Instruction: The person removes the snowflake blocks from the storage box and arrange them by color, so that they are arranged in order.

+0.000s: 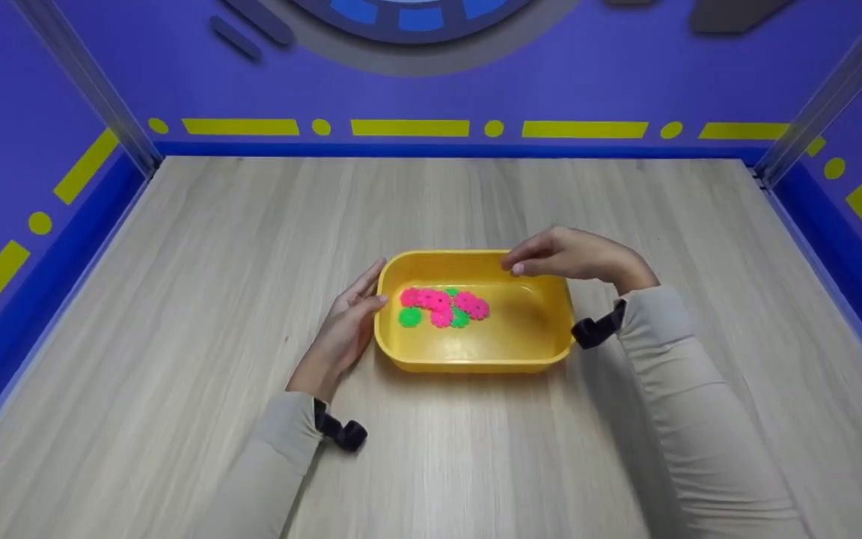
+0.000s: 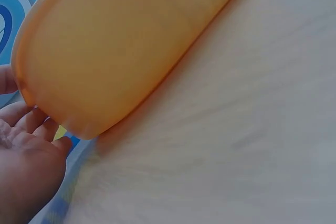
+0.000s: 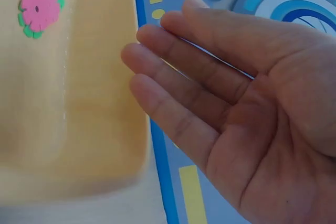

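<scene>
A yellow plastic bin [image 1: 506, 367] stands on the table, its orange-looking outer wall [image 2: 115, 51] filling much of the left wrist view. My left hand [image 1: 345, 322] holds the bin's left end, thumb at the rim and fingers against the outer wall. Pink notched discs [image 1: 431, 299] and green notched discs [image 1: 410, 317] lie flat in the bin's left half, several overlapping. My right hand [image 1: 569, 258] hovers at the bin's far rim near the right corner. Its fingers [image 3: 178, 77] are slightly bent, close together, with nothing held in them.
The bin sits on a pale wood-grain table [image 1: 438, 449]. Blue-purple panels with yellow dashes [image 1: 408, 127] wall the table at the back and both sides. A black strap device sits on each wrist, the right one [image 1: 597, 328] close beside the bin's right end.
</scene>
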Demonstrator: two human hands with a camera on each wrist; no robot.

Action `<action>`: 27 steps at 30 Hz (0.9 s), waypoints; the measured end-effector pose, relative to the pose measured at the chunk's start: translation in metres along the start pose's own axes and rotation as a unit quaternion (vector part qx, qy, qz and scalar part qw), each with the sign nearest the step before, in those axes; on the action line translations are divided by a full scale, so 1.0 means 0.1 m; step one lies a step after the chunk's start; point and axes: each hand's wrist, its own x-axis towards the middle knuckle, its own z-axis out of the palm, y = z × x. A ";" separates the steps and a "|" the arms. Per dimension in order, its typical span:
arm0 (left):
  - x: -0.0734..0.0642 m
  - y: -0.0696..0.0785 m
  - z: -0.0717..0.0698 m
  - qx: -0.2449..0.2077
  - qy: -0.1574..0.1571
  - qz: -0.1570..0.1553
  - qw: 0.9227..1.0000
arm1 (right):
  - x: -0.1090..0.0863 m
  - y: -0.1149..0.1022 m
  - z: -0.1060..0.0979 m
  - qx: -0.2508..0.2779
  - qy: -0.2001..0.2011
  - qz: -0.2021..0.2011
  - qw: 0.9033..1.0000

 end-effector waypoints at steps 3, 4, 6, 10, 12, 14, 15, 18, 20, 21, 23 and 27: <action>0.00 0.00 0.01 -0.002 0.003 0.005 1.000 | 0.10 -0.02 0.03 -0.002 -0.014 0.010 1.000; -0.01 0.00 0.01 -0.004 0.006 0.006 1.000 | 0.13 -0.03 0.04 -0.004 -0.018 0.013 1.000; -0.01 0.00 0.01 -0.004 0.004 0.010 1.000 | 0.18 -0.05 0.06 -0.006 -0.027 0.021 0.999; -0.02 0.01 0.02 -0.010 0.003 0.017 1.000 | 0.28 -0.10 0.09 -0.022 -0.040 0.028 0.999; -0.02 0.01 0.02 -0.012 0.006 0.023 1.000 | 0.33 -0.13 0.12 -0.030 -0.049 0.023 0.998; -0.03 0.01 0.02 -0.013 0.010 0.028 0.999 | 0.37 -0.16 0.16 -0.039 -0.059 0.015 0.997; -0.04 0.01 0.01 -0.013 0.012 0.030 0.999 | 0.39 -0.17 0.18 -0.045 -0.065 0.010 0.997; -0.04 0.01 0.01 -0.008 0.018 0.037 0.999 | 0.45 -0.21 0.26 -0.057 -0.079 0.001 0.995; -0.05 0.01 0.00 -0.012 0.024 0.041 0.999 | 0.48 -0.22 0.30 -0.066 -0.084 0.003 0.994; -0.05 0.01 0.00 -0.013 0.025 0.044 0.999 | 0.50 -0.22 0.32 -0.069 -0.085 0.004 0.994; -0.06 0.00 -0.01 -0.015 0.027 0.050 0.998 | 0.53 -0.22 0.36 -0.078 -0.084 0.003 0.993; -0.07 0.01 -0.02 -0.021 0.032 0.053 0.998 | 0.57 -0.22 0.42 -0.095 -0.077 0.007 0.992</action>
